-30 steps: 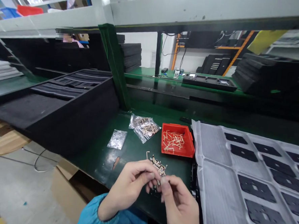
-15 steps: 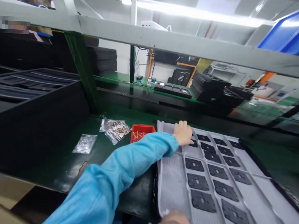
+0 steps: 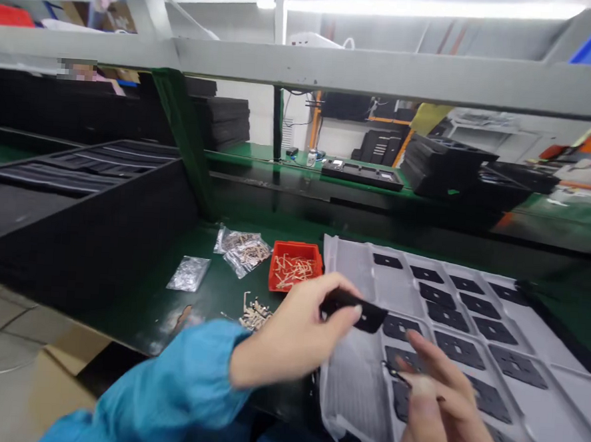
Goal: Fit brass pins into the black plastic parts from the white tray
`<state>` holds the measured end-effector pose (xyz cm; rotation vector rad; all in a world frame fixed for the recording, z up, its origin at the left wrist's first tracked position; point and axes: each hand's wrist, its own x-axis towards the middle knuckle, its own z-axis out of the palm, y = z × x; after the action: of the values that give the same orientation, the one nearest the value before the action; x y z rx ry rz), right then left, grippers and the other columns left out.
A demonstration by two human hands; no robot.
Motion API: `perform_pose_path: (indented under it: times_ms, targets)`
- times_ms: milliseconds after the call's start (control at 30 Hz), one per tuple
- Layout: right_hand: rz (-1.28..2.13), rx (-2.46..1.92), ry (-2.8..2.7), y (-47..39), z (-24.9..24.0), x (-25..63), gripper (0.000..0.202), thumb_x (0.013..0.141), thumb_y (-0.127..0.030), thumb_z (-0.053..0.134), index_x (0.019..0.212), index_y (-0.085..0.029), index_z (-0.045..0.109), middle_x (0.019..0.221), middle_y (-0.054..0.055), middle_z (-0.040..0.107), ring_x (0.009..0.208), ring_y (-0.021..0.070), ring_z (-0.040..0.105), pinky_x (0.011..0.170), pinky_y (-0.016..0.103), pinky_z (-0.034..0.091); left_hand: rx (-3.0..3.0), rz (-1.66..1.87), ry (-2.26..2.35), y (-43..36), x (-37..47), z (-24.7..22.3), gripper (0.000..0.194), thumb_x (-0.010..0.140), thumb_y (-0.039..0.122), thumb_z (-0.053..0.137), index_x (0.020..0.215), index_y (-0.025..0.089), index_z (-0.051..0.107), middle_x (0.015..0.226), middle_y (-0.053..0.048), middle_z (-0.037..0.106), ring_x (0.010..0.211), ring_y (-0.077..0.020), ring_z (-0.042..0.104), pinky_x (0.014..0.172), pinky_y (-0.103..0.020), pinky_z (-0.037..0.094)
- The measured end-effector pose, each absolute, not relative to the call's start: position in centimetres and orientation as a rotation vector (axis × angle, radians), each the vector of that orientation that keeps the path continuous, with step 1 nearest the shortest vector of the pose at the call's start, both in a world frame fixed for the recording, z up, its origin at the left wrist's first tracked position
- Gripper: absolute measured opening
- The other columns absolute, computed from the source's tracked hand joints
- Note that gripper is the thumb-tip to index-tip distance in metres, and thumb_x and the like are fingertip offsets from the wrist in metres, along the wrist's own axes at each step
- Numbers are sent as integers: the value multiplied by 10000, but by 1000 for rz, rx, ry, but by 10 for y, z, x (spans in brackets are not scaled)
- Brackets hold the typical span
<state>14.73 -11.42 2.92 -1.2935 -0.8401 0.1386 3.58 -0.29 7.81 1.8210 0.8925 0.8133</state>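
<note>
My left hand point(image 3: 293, 327), in a blue sleeve, pinches a thin black plate point(image 3: 370, 315) above the near left of the white compartment tray point(image 3: 355, 391). To its right, my right hand point(image 3: 444, 403) is closed, thumb against fingers, on a small thin dark piece point(image 3: 391, 371) whose kind I cannot make out. The two hands are apart. Several similar black plates point(image 3: 455, 351) lie flat in rows in the tray; my right hand hides some of them.
Left of the tray stand a red bin point(image 3: 297, 264) of thin pale strips and a loose heap of strips point(image 3: 254, 314). Plastic bags point(image 3: 246, 250) lie further left, beside a large black foam box point(image 3: 100, 216). A grey shelf beam point(image 3: 335, 67) crosses above the green bench.
My left hand has come back from the tray's far rows toward me, now with a black plate in it. My right hand has risen further into view. The view has shifted.
</note>
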Motion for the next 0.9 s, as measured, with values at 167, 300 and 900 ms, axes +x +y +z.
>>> perform_pose_path:
  times_ms: [167,300,900]
  targets:
    - [423,-1208,-936,-102,17,107,201,992,-327,684,823,-218,698,1244,107,739,1025,217,746,892,328,573,1277,758,916,-57,-21,60,225,1034,396,570,1100,196,650,711,42,556,469,-68,468,442,-159,419]
    - [434,-1241,-980,-100,12,92,177,989,-317,693,835,-231,695,1161,90,722,1037,191,713,911,303,551,1142,714,895,-67,-33,43,345,1038,495,583,1175,182,631,613,36,577,441,-87,498,428,-159,448]
    - [429,-1332,-1117,-101,11,79,182,1003,-310,682,843,-226,677,1078,100,743,1015,195,736,789,268,550,1205,850,980,-76,-47,34,302,986,443,636,1157,239,779,619,-27,688,498,-178,668,441,-204,489]
